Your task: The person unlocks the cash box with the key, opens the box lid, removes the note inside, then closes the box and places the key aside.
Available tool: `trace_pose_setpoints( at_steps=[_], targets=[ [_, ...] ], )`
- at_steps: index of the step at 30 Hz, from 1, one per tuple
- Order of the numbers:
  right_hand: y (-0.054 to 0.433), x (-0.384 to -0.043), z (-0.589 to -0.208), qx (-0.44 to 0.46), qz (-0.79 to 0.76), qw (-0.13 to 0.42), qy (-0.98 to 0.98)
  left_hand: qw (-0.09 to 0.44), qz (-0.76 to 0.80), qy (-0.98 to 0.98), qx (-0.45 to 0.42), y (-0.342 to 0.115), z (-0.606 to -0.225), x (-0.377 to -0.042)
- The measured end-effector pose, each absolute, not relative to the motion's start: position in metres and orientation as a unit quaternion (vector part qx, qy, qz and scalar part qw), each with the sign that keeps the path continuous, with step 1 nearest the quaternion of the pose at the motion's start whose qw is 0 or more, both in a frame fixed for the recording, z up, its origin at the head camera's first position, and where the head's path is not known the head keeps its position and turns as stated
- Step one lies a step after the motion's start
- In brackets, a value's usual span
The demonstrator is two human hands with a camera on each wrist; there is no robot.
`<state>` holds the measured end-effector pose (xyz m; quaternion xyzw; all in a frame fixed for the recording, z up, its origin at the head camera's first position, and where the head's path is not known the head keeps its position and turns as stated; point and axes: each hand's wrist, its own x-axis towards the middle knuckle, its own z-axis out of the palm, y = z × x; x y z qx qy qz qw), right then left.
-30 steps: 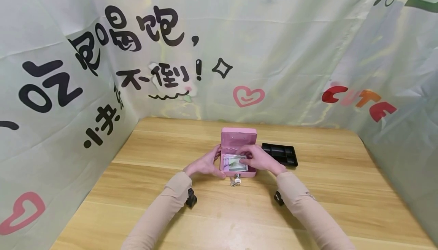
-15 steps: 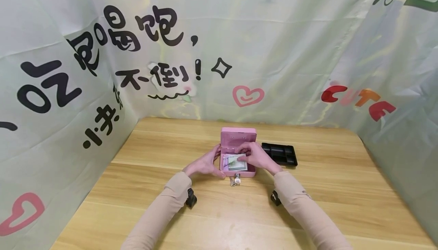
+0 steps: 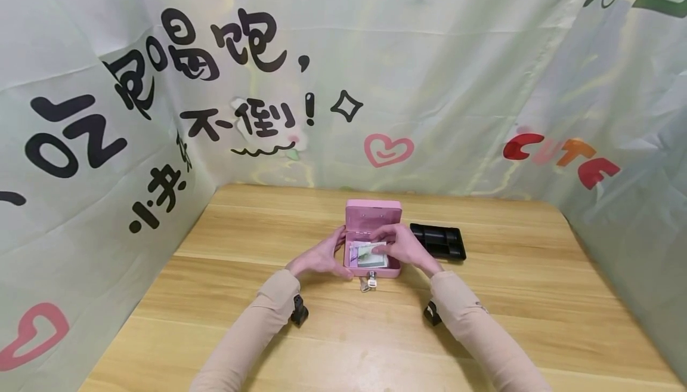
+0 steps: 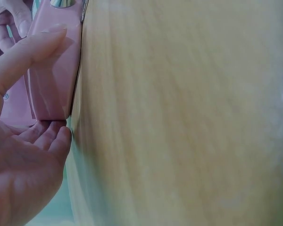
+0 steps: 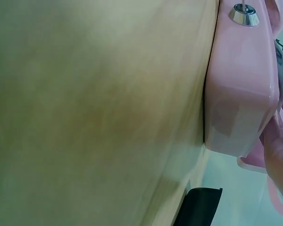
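A small pink cash box (image 3: 373,272) stands on the table with its lid raised at the back. Banknotes (image 3: 370,256) lie in it, a greenish-white one on top and a purple one showing at the left. My left hand (image 3: 322,255) holds the box's left front corner, thumb across the front wall and fingers against the side. Reaching over the right wall, my right hand (image 3: 404,244) pinches the notes; its fingertips are partly hidden. In the right wrist view a note's edge (image 5: 282,63) sticks up beside the fingers. Keys (image 3: 371,281) hang from the front lock.
To the right of the box lies a black compartment tray (image 3: 445,241) on the wooden table (image 3: 349,344). Printed cloth walls (image 3: 445,82) close off the back and both sides.
My right hand has shifted slightly left over the box, and the top notes have moved a little with it. The left hand stays in place on the box.
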<state>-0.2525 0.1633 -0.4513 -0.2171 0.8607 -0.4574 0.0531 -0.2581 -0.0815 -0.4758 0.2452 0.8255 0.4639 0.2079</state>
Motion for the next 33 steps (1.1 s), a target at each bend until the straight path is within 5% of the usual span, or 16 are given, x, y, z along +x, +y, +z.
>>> trace_pose_setpoints(
  at_steps=[13,33],
  targets=[
    [0.166,-0.243,-0.444,-0.162,-0.487,0.005,0.858,0.208,0.455,0.833,0.235,-0.083,-0.472,-0.256],
    [0.212,-0.217,-0.435,-0.122,-0.563,0.021,0.817,0.216,0.462,0.826,0.24,-0.082,-0.476,-0.259]
  ],
)
